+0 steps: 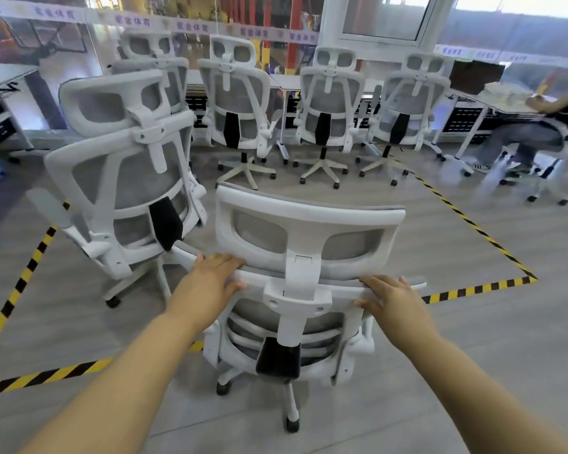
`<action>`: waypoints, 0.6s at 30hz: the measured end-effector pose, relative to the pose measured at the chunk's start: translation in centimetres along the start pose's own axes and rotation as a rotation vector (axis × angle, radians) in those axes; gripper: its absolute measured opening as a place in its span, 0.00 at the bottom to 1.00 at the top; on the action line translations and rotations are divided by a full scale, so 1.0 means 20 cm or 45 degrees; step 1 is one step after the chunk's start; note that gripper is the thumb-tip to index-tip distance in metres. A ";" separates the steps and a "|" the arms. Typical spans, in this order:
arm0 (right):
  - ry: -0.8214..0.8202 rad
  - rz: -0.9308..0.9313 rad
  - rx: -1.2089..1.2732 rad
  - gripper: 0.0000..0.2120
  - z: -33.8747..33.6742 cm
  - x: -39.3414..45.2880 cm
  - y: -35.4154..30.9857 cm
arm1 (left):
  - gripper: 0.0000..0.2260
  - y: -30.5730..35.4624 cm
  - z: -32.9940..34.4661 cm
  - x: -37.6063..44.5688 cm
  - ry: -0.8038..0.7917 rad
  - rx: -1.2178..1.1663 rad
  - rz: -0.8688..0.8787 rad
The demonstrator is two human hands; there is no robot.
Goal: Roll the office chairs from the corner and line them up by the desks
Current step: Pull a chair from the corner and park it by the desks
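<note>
A white office chair with grey mesh stands right in front of me, its back toward me. My left hand grips the top edge of its backrest on the left. My right hand grips the same edge on the right. Another white chair stands close by on the left, tilted slightly. Three chairs are lined up along the long desk at the back, with a further one behind the left chair.
Yellow-black tape marks a rectangle on the grey floor around me. A person sits on a chair at the desk on the right. Another desk stands at the far left. A white pillar rises behind the desks.
</note>
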State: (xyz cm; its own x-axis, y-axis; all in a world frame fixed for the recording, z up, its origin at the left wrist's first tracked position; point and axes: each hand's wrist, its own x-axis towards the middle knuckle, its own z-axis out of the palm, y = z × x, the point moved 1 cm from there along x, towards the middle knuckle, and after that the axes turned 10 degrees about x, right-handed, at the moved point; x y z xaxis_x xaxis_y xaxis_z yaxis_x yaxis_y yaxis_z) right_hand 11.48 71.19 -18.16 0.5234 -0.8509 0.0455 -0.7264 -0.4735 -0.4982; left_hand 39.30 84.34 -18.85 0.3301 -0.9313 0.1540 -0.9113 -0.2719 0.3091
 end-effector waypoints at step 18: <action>-0.005 0.052 -0.039 0.18 0.06 1.46 -0.03 | 0.19 -0.41 0.15 1.50 0.029 0.087 0.095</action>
State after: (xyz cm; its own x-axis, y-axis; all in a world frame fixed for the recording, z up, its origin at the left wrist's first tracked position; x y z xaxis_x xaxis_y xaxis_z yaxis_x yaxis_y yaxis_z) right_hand 27.79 46.90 -17.64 0.4950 -0.8686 0.0220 -0.7604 -0.4453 -0.4727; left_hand 55.96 57.94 -19.56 0.2655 -0.9440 0.1960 -0.9480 -0.2186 0.2312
